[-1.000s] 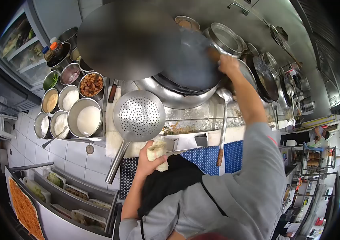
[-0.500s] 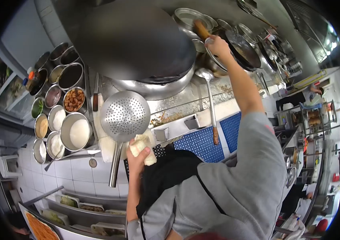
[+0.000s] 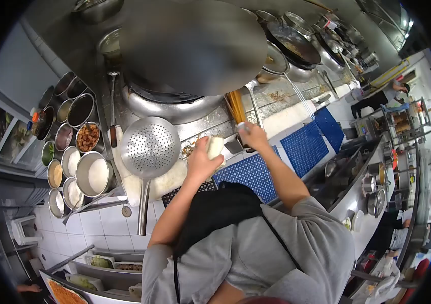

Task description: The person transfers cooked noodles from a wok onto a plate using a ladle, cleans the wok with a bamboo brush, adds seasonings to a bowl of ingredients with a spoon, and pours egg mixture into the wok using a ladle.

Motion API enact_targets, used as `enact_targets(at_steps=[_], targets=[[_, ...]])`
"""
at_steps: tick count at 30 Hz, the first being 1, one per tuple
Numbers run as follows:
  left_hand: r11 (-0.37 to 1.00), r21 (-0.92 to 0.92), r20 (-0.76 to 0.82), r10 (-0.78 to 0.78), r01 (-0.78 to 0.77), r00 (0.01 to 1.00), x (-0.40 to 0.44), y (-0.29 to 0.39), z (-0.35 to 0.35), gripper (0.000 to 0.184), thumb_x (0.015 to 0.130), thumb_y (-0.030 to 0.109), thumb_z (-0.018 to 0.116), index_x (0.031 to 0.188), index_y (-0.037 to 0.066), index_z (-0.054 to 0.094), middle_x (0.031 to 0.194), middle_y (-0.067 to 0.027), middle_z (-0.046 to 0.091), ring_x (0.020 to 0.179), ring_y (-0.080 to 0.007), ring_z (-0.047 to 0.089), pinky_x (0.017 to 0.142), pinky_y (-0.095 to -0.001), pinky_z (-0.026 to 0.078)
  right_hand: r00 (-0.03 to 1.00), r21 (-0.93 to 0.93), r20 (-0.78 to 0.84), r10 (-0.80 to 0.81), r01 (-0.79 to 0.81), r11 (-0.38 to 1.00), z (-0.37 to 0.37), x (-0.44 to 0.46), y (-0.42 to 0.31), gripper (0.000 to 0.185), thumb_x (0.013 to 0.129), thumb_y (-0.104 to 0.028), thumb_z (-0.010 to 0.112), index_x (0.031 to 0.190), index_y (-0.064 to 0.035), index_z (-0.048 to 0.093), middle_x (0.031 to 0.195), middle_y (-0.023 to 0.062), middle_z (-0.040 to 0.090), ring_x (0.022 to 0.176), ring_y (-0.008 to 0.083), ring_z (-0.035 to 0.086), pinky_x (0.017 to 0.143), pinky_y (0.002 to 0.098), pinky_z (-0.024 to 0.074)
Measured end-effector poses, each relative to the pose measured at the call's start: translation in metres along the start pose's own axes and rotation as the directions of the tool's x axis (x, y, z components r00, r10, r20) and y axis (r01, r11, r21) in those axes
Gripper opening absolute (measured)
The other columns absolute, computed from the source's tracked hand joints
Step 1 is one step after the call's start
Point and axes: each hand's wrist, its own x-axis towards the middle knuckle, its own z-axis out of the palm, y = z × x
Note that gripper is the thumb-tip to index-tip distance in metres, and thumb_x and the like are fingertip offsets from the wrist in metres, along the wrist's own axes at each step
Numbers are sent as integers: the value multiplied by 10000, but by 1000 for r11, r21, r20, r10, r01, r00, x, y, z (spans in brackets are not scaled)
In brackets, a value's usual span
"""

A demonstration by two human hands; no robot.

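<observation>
My left hand point(image 3: 201, 161) is closed around a folded white cloth point(image 3: 216, 147), above the front edge of the stove. Close by on the right, my right hand point(image 3: 252, 136) grips a bamboo wok brush point(image 3: 235, 107); its yellow-brown bristles point up toward the wok. The large dark wok point(image 3: 195, 48) is blurred and sits over a round steel burner ring point(image 3: 175, 110). Left of my left hand, a perforated skimmer point(image 3: 150, 146) lies bowl-up with its handle toward me. Beside the brush runs a metal ladle handle point(image 3: 255, 107), its bowl hidden.
Seasoning pots point(image 3: 93, 174) stand in rows at left, near a wooden-handled turner point(image 3: 113, 109). More pans point(image 3: 294, 43) fill the stove at right. Blue perforated mats point(image 3: 248, 175) lie below the stove edge. Food trays point(image 3: 127, 267) sit on shelves at lower left. People stand far right.
My right hand has come back from the far right of the stove with the bamboo brush, down beside my left hand. My left hand has moved up and right with the cloth.
</observation>
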Motion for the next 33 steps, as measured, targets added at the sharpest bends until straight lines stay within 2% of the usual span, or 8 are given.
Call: enact_targets(at_steps=[3, 7, 11, 15, 16, 19, 27, 33], targets=[[953, 280, -54, 133, -112, 990, 14, -9, 27, 665, 709, 236, 713, 1271, -23, 468, 1124, -289, 589, 1033, -428, 603, 869, -452, 508, 926, -139, -239, -292, 265, 954, -53, 50, 85, 302, 838, -261, 654, 1006, -13, 686, 981, 215, 684, 899, 372, 655, 805, 461, 511], [768, 629, 11, 152, -125, 988, 25, -28, 59, 609, 719, 226, 718, 1240, -1, 498, 1079, -251, 604, 1040, -394, 608, 793, -440, 554, 868, -524, -495, -29, -271, 808, -147, 109, 201, 668, 780, -375, 697, 1362, -118, 494, 1121, 232, 604, 1063, 418, 563, 913, 516, 424], [741, 671, -100, 111, -15, 989, 17, -30, 74, 620, 707, 225, 712, 1252, 13, 507, 1172, -246, 561, 1161, -398, 522, 824, -460, 542, 989, -278, -133, -62, 23, 960, -170, 190, 322, 1113, 635, -273, 822, 1545, -198, 186, 1451, 230, 422, 1330, 396, 416, 1070, 477, 364], [790, 612, -220, 125, 37, 967, 3, -7, 66, 626, 701, 235, 722, 1259, 33, 521, 1242, -239, 504, 1200, -391, 461, 914, -486, 480, 980, -279, -68, -189, 163, 946, -153, 208, 307, 933, 615, -193, 821, 1426, -40, 387, 1247, 222, 602, 1103, 321, 622, 889, 429, 505], [789, 613, -238, 141, 36, 961, 0, -3, 68, 624, 701, 236, 725, 1258, 38, 526, 1253, -236, 492, 1205, -390, 448, 936, -491, 462, 964, -118, 185, 193, -173, 978, -168, 171, 229, 821, 649, -147, 797, 1371, -36, 423, 1038, 171, 659, 775, 249, 673, 631, 382, 537], [826, 560, -376, 326, -68, 868, -12, 5, 65, 517, 728, 227, 718, 1186, 32, 579, 1263, -214, 477, 1184, -392, 448, 993, -466, 402, 903, 567, 428, 15, -281, 774, -146, 150, 201, 383, 727, -69, 735, 1074, -51, 576, 802, 45, 624, 538, 138, 573, 474, 279, 479], [976, -125, 6, 181, -179, 984, -66, -18, 42, 395, 772, 242, 705, 1084, 11, 631, 896, -155, 687, 841, -302, 672, 788, -394, 528, 938, 963, 252, -237, -267, -33, -135, 109, 87, 329, 873, 27, 617, 1176, -40, 506, 873, 57, 607, 626, 83, 532, 520, 186, 459], [990, -136, 387, 22, 33, 922, -107, -102, 13, 422, 776, 306, 731, 1075, 22, 639, 886, -150, 706, 826, -288, 688, 759, -365, 535, 989, 981, 127, -77, -137, -141, -129, 70, -29, 187, 899, 37, 575, 1062, -53, 552, 852, 84, 649, 612, 109, 564, 499, 180, 471]])
